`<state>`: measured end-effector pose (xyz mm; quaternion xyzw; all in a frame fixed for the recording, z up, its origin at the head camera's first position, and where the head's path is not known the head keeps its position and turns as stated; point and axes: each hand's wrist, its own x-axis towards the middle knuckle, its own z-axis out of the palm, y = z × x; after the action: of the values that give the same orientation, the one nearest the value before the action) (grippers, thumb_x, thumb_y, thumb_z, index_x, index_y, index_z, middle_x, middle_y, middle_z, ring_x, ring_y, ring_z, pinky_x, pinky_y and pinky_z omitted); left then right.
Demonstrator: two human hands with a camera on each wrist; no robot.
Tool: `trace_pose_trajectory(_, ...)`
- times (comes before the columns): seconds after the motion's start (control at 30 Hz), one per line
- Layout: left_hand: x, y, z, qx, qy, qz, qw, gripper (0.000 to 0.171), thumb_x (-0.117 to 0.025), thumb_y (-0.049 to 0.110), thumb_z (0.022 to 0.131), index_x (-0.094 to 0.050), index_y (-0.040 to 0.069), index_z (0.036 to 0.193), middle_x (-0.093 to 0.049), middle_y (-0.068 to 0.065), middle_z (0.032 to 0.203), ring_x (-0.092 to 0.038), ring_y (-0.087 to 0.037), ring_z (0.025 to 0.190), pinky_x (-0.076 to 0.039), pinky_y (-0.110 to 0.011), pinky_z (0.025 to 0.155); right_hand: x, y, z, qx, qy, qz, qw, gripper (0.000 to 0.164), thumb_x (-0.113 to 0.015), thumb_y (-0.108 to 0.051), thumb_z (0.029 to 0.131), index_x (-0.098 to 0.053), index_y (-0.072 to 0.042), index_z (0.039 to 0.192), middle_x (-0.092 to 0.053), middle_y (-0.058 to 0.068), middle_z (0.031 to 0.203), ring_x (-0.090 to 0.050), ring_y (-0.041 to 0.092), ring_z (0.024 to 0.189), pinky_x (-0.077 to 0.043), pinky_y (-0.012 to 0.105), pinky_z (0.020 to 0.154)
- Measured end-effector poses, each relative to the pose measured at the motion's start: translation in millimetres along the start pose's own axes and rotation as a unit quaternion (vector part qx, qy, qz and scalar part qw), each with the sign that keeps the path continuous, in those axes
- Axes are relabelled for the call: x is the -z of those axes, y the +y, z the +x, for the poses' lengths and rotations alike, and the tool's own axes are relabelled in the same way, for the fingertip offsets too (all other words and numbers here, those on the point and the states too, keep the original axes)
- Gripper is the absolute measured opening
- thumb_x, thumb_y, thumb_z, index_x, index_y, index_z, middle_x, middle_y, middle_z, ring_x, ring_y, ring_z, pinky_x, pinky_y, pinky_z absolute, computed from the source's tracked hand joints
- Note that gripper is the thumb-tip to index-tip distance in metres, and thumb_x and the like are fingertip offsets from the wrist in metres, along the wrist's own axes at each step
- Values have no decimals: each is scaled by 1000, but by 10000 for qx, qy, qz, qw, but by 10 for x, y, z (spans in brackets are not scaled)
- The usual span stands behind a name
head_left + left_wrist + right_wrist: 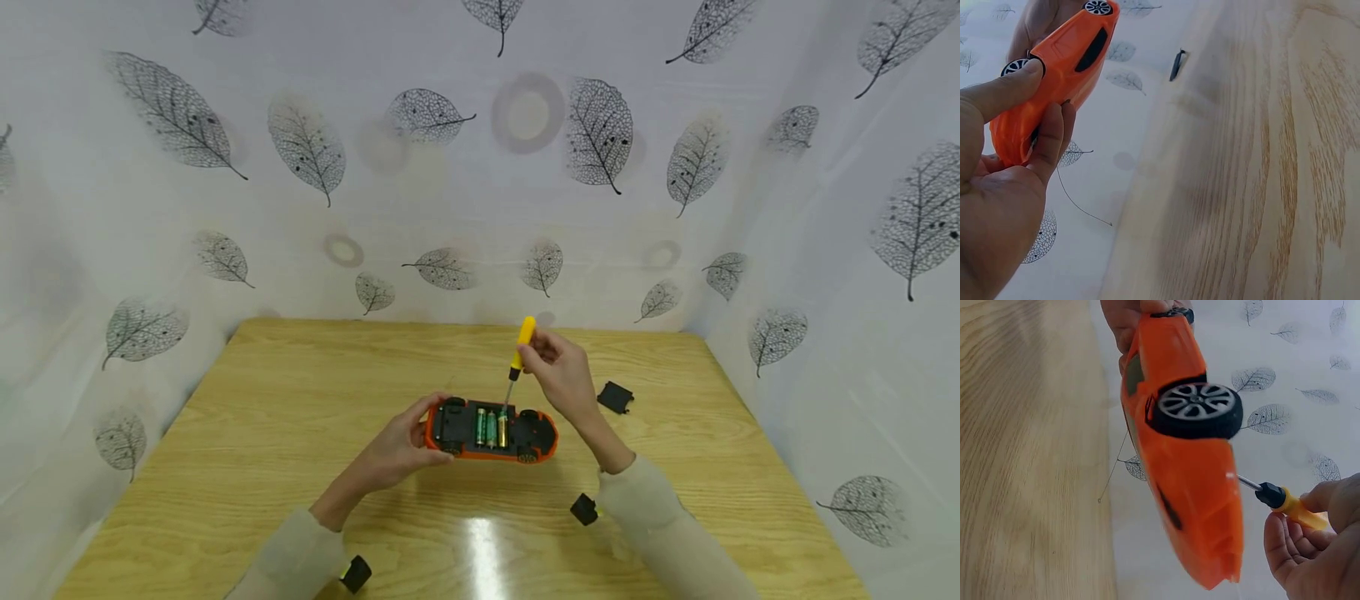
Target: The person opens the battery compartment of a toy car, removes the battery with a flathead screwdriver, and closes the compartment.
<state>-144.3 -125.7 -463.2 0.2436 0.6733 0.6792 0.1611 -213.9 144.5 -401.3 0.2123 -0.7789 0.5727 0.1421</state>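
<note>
An orange toy car [538, 435] is held with its black underside up, and its battery compartment shows several green and gold batteries [491, 428]. My left hand [393, 450] grips the car's left end, thumb by one wheel, as the left wrist view also shows [1013, 119]. Between the thumb and fingers of my right hand [564, 372] is a yellow-handled screwdriver [526, 332]. Its metal shaft slants down to the upper end of the gold battery at the compartment's right. In the right wrist view the car's body [1191, 481] hides the screwdriver's tip.
A small black battery cover [616, 397] lies on the wooden table [315, 375], right of my right hand. Leaf-patterned white sheeting [450, 192] rises behind the table and at both sides. Black wrist devices [583, 509] show beside both sleeves.
</note>
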Motion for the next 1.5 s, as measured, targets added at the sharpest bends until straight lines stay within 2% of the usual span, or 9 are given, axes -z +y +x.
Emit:
trace_pose_trajectory(0.13, -6, -8, -4, -41, -68, -41, 10000, 86, -73, -10, 90, -24, 0, 160, -28, -31, 158, -57, -35, 125, -59, -35, 91, 26, 38, 25, -206, -101, 248, 9994, 25, -67, -2, 100, -68, 10, 122, -70, 23, 96, -68, 18, 76, -60, 26, 67)
trace_pose_trajectory(0.23, -4, -15, -10, -16, -58, 2, 10000, 86, -74, -8, 91, -24, 2, 161, -30, -30, 157, -60, -31, 122, -60, -35, 90, 32, 56, 21, -162, -122, 409, 9990, 27, -69, -5, 100, -68, 10, 122, -69, 23, 96, -69, 18, 76, -60, 23, 67)
trace_pose_trajectory(0.4, 7, -15, -21, 80, -13, 17, 10000, 88, -74, -7, 91, -22, 2, 161, -32, -32, 156, -61, -31, 122, -60, -34, 89, 33, 54, -2, -251, 4, 501, 9984, 26, -69, -9, 101, -69, 9, 119, -71, 23, 98, -70, 18, 78, -61, 27, 68)
trace_pose_trajectory(0.63, 16, 15, -32, 164, 30, -151, 9997, 88, -74, -7, 91, -22, 1, 161, -32, -34, 156, -59, -36, 126, -59, -33, 90, 101, 8, -28, -587, 556, 586, 9950, 29, -68, -14, 102, -69, 6, 123, -71, 21, 99, -69, 18, 77, -62, 37, 73)
trace_pose_trajectory(0.83, 37, 18, -45, 151, 79, -200, 9997, 88, -73, -9, 91, -22, 0, 161, -28, -32, 159, -55, -38, 131, -59, -33, 92, 265, -10, -37, -562, 951, 673, 9916, 31, -66, -14, 104, -67, 8, 125, -67, 23, 100, -68, 16, 78, -61, 28, 74)
trace_pose_trajectory(1.0, 59, 25, -55, 164, 137, -129, 9997, 87, -73, -9, 91, -23, 1, 161, -29, -33, 158, -54, -41, 132, -58, -33, 93, 428, 5, -51, -590, 1193, 698, 9886, 30, -64, -12, 104, -66, 11, 123, -66, 24, 99, -68, 14, 77, -60, 26, 74)
trace_pose_trajectory(1.2, 72, 35, -68, 233, 175, -28, 9996, 88, -74, -7, 91, -21, 1, 161, -29, -33, 158, -53, -41, 132, -58, -32, 93, 606, 57, -122, -848, 1360, 495, 9858, 30, -64, -13, 104, -67, 11, 123, -68, 16, 97, -67, 13, 75, -60, 24, 74)
trace_pose_trajectory(1.5, 101, 29, -80, 168, 196, -139, 9996, 89, -74, -8, 91, -20, -1, 161, -25, -33, 160, -49, -44, 136, -57, -33, 94, 817, 219, -260, -1113, 1482, 219, 9824, 32, -65, -14, 103, -66, 11, 123, -69, 5, 92, -66, 11, 73, -59, 22, 69)
